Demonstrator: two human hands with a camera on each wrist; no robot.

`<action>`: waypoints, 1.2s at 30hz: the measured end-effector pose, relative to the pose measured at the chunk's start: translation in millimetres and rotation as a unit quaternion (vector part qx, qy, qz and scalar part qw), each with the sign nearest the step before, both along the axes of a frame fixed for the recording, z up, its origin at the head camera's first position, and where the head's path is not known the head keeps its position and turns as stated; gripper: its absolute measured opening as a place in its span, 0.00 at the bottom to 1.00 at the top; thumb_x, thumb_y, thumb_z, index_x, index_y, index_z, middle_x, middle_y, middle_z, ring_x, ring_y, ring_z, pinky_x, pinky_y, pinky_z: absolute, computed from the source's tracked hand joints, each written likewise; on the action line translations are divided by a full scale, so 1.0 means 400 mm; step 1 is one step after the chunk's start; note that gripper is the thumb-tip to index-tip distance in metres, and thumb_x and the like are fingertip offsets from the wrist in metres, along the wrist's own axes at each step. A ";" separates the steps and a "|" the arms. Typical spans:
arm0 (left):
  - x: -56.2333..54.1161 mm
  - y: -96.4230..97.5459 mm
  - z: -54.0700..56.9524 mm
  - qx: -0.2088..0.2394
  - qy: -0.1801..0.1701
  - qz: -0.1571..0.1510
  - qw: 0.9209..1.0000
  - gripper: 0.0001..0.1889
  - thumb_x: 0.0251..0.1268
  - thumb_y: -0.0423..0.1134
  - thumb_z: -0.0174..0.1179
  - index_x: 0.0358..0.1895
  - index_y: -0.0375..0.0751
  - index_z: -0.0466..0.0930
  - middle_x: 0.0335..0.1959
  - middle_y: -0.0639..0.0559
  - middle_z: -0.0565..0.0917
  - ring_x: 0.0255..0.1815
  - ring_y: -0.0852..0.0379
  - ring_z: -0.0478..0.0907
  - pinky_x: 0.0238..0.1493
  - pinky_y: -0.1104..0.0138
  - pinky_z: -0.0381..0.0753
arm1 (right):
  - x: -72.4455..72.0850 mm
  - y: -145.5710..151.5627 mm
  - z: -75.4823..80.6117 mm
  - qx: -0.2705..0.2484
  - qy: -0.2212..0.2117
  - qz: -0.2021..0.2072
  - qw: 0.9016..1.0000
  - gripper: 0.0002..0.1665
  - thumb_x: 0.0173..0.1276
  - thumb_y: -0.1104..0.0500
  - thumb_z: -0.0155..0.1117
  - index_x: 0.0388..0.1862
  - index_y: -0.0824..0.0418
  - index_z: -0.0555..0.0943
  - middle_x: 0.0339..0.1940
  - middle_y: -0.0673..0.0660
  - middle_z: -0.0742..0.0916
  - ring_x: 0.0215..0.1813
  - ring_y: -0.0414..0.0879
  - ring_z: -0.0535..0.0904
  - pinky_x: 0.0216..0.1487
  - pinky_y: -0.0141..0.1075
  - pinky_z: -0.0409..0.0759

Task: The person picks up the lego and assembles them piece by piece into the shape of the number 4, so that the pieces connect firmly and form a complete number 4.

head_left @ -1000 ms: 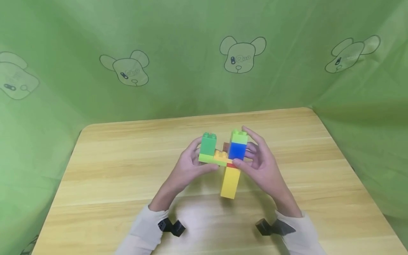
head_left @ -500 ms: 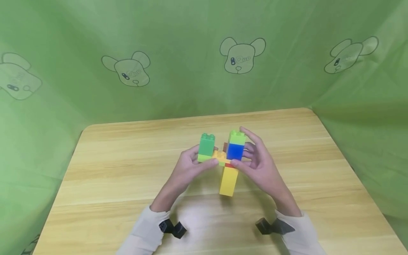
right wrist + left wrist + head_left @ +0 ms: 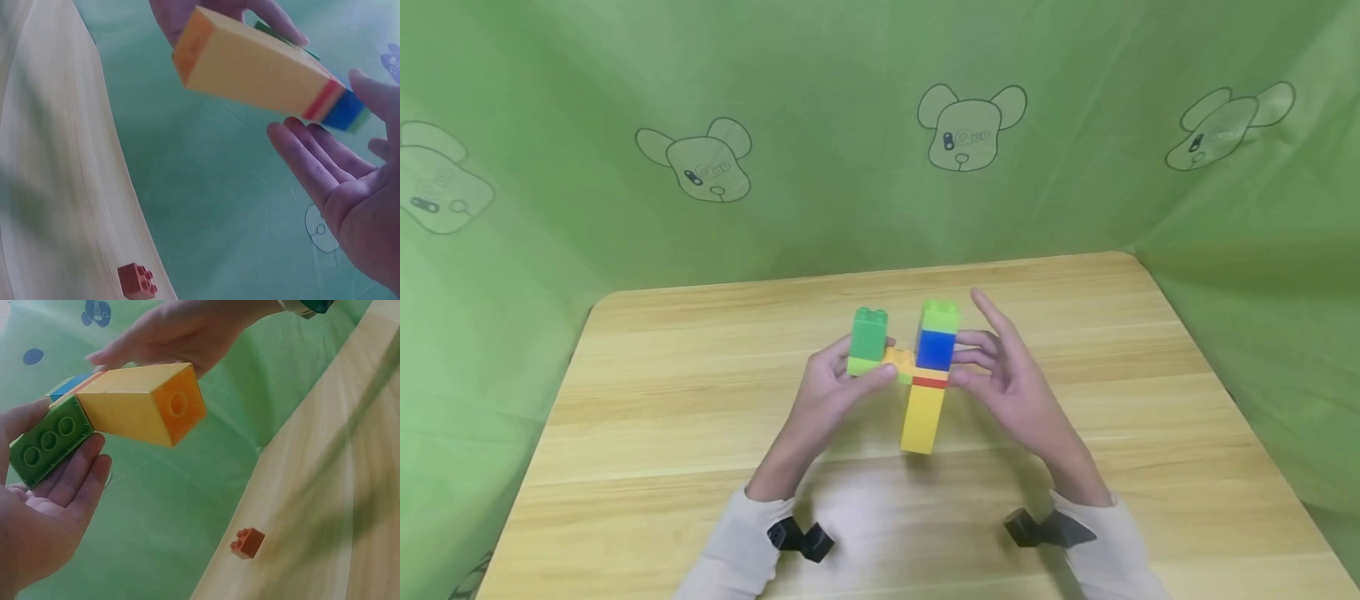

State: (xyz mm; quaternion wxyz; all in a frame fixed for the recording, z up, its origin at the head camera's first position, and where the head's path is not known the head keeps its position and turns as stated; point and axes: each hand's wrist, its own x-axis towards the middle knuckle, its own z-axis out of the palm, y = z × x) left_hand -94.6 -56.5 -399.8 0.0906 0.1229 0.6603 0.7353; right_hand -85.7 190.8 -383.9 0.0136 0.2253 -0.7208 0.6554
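Observation:
A building-block assembly is held above the table. Its parts are a tall yellow column [image 3: 922, 419], a thin red layer [image 3: 929, 382], a light orange plate [image 3: 898, 360], a lime plate [image 3: 51, 439], a dark green brick [image 3: 868, 335], and a blue brick [image 3: 936, 349] with a lime brick [image 3: 941, 316] on top. My left hand [image 3: 823, 400] grips the lime plate's end, thumb in front and fingers behind and underneath. Beside the blue brick, my right hand [image 3: 1018, 396] has its fingers spread, index finger pointing up; in the right wrist view its fingers stand apart from the blocks.
A reddish-brown brick [image 3: 248, 542] lies studs sideways on the wooden table [image 3: 662, 400], seen in both wrist views; the assembly and hands hide it in the head view. A green curtain [image 3: 835, 208] with bear-head drawings surrounds the table.
The assembly has shifted left in my left hand and turned slightly. My right hand has let go of it, its index finger lifting off the lime brick.

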 end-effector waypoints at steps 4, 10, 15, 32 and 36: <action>-0.005 -0.017 -0.004 -0.004 -0.002 0.031 1.000 0.22 0.67 0.43 0.69 0.62 0.40 0.81 0.53 0.46 0.87 0.51 0.49 0.83 0.57 0.56 0.83 | -0.011 0.012 -0.003 0.010 0.011 -0.012 1.000 0.48 0.75 0.76 0.58 0.86 0.55 0.51 0.62 0.73 0.81 0.58 0.46 0.85 0.58 0.38 0.85; -0.008 -0.031 -0.006 0.032 -0.015 0.042 0.998 0.23 0.69 0.41 0.67 0.63 0.36 0.80 0.57 0.44 0.86 0.58 0.45 0.82 0.64 0.55 0.81 | -0.022 0.020 -0.011 0.064 0.027 -0.057 0.996 0.33 0.76 0.72 0.59 0.78 0.62 0.67 0.57 0.68 0.86 0.57 0.40 0.85 0.60 0.32 0.82; -0.008 -0.036 -0.008 0.056 -0.010 0.043 0.997 0.24 0.70 0.39 0.65 0.64 0.32 0.77 0.59 0.41 0.84 0.59 0.46 0.81 0.66 0.56 0.80 | -0.036 0.024 -0.028 0.088 0.024 -0.077 0.993 0.23 0.77 0.69 0.60 0.69 0.66 0.77 0.54 0.64 0.89 0.55 0.38 0.85 0.59 0.29 0.82; -0.002 -0.039 -0.014 0.095 -0.004 0.026 0.995 0.26 0.73 0.38 0.61 0.68 0.28 0.72 0.61 0.35 0.81 0.52 0.52 0.85 0.64 0.53 0.82 | -0.132 0.006 -0.132 0.318 -0.016 -0.070 0.945 0.26 0.76 0.64 0.64 0.70 0.70 0.75 0.63 0.68 0.84 0.67 0.64 0.78 0.68 0.58 0.77; 0.000 -0.039 -0.013 0.096 -0.005 0.022 0.995 0.25 0.75 0.38 0.59 0.68 0.27 0.72 0.63 0.34 0.79 0.52 0.53 0.85 0.63 0.53 0.82 | -0.154 -0.004 -0.155 0.360 0.001 -0.059 0.931 0.28 0.75 0.65 0.65 0.71 0.71 0.73 0.63 0.69 0.83 0.69 0.65 0.76 0.70 0.59 0.74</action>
